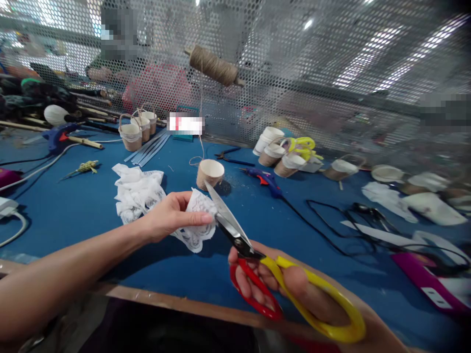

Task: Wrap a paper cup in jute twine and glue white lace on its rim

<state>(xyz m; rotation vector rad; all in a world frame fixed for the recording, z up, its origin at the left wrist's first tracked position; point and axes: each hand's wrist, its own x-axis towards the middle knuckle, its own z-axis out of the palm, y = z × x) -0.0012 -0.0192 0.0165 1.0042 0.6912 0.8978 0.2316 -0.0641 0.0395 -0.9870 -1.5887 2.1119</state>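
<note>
Between thumb and fingers, my left hand (pixel 172 215) grips a strip of white lace (pixel 198 211). More of the same lace lies bunched on the blue table (pixel 165 289) to the left of that hand. My right hand (pixel 272 279) is closed around a pair of scissors (pixel 235 230) with one red and one yellow handle. The scissor blades are partly apart and their lower part meets the lace edge beside my left thumb. Just beyond the blade tips stands a small round brown pot (pixel 210 175) with a pale inside. Twine runs down close to it.
A twine spool (pixel 213 65) hangs at the perforated metal screen (pixel 294 59). Small handled buckets (pixel 131 136) stand back left, and several more cups back right. Two blue glue guns (pixel 263 180) (pixel 59 137), pliers (pixel 235 157), clear glue sticks (pixel 149 147) and cables lie about.
</note>
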